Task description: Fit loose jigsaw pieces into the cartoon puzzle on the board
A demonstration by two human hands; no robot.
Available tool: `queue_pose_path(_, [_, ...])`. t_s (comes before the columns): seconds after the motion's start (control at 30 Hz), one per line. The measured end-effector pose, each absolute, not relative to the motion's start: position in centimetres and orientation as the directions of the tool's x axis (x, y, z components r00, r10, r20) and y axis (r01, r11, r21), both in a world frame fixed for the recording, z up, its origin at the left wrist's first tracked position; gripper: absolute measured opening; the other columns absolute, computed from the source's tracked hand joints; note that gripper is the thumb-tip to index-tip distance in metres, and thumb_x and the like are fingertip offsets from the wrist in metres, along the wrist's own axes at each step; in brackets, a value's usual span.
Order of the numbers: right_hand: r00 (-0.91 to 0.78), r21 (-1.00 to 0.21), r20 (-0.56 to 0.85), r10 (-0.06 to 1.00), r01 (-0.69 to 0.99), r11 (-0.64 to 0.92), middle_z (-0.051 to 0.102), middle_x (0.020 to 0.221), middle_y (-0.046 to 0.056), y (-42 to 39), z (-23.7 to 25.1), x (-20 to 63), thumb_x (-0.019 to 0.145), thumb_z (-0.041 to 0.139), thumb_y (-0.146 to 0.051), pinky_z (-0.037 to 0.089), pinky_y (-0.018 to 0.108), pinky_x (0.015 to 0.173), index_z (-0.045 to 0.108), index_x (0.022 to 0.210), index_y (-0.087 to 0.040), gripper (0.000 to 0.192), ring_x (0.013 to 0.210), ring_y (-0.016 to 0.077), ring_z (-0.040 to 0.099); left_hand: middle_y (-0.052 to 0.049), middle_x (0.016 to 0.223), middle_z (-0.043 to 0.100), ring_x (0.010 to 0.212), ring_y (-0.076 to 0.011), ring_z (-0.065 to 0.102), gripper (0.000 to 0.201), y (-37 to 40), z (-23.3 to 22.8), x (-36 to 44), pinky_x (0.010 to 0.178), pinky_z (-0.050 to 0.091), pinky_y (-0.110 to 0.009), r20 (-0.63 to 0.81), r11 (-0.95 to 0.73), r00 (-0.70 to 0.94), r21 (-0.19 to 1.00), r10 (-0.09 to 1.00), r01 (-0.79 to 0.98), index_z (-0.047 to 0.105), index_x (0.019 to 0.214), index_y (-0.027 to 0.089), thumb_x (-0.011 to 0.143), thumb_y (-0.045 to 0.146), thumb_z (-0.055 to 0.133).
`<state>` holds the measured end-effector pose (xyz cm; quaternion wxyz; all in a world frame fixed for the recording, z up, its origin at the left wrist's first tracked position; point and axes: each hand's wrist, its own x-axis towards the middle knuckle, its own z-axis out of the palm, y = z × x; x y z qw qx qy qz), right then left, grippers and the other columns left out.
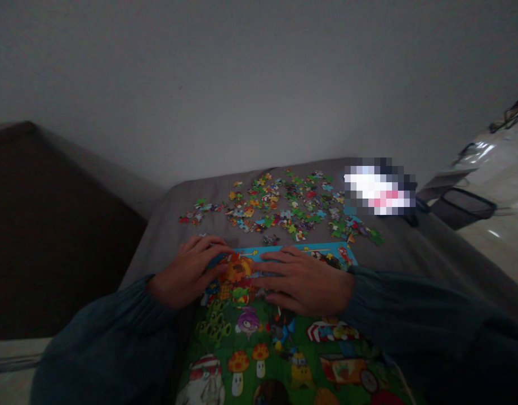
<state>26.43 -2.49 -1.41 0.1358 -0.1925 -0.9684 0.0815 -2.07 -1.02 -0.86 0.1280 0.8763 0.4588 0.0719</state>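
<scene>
While both of your hands lie flat on the assembled puzzle [284, 360], neither one pinches anything. Your left hand [190, 271] rests at the puzzle's upper left corner, fingers spread loosely and pointing toward the middle, their tips touching an orange patch [239, 271] of the picture. Your right hand [303, 279] lies just beside it, palm down, fingers stretched out leftward and held close together, pressing on the blue strip [309, 248] that runs along the puzzle's far edge. The fingertips of the two hands nearly meet over that orange patch.

You have the puzzle on the grey surface [157, 225] directly in front of you, its green field filled with cartoon figures: mushrooms, a purple flower-like shape, a striped red-and-white shape. No writing, brand or label on it can be read; the light is dim and the print is too small.

Beyond your hands, a wide scatter of loose pieces [284, 208] lies on the same grey surface, well apart from the built part, in many colours. To their right sits a blurred-out object [379, 187], whose markings cannot be made out. Dark sleeves [115, 332] cover both your forearms to the wrist. A plain pale wall [259, 84] stands behind.
</scene>
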Motion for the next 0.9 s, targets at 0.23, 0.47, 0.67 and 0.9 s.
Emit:
queue_pose_path(0.23, [-0.886,-0.201,0.165,0.433,0.399,0.895,0.052,0.140,0.007,-2.9,-1.5,26.3,0.097,0.045,-0.046,0.036,0.044,0.104,0.048,0.137,-0.021,0.047,0.128,0.0249,0.044,-0.006,0.138,0.046,0.121,-0.0305,0.042,0.046,-1.3,-1.0,-3.1,0.102,0.032,-0.051,-0.033,-0.503,0.531,0.275,0.847,0.820,0.049,0.135,0.035,0.094,0.054,0.041])
queue_pose_path(0.47, [-0.874,-0.192,0.192,0.446,0.412,0.891,0.052,0.138,0.010,-3.3,-1.9,26.0,0.095,0.043,-0.056,0.038,0.045,0.101,0.046,0.139,-0.020,0.058,0.127,0.0267,0.043,-0.005,0.146,0.039,0.129,-0.0351,0.037,0.052,-1.3,-1.6,-4.1,0.103,0.031,-0.057,-0.094,-0.486,0.521,0.253,0.849,0.837,0.045,0.139,0.040,0.089,0.054,0.052])
queue_pose_path(0.67, [-0.869,-0.181,0.204,0.450,0.418,0.890,0.051,0.140,0.009,-3.5,-2.2,25.9,0.095,0.039,-0.058,0.037,0.048,0.102,0.046,0.139,-0.019,0.060,0.129,0.0292,0.042,-0.006,0.147,0.039,0.129,-0.0335,0.038,0.051,-1.3,-1.0,-3.1,0.105,0.031,-0.055,-0.034,-0.494,0.519,0.257,0.854,0.830,0.041,0.142,0.038,0.094,0.053,0.046])
queue_pose_path(0.9, [-0.846,-0.250,0.233,0.480,0.424,0.870,0.052,0.140,0.009,-2.2,-0.5,27.3,0.097,0.039,-0.054,0.037,0.046,0.105,0.046,0.139,-0.018,0.056,0.131,0.0266,0.042,-0.002,0.161,0.019,0.145,-0.0336,0.020,0.055,-2.1,-3.0,-0.8,0.107,0.029,-0.058,-0.054,-0.502,0.510,0.114,0.859,0.857,0.019,0.151,0.042,0.098,0.056,0.028])
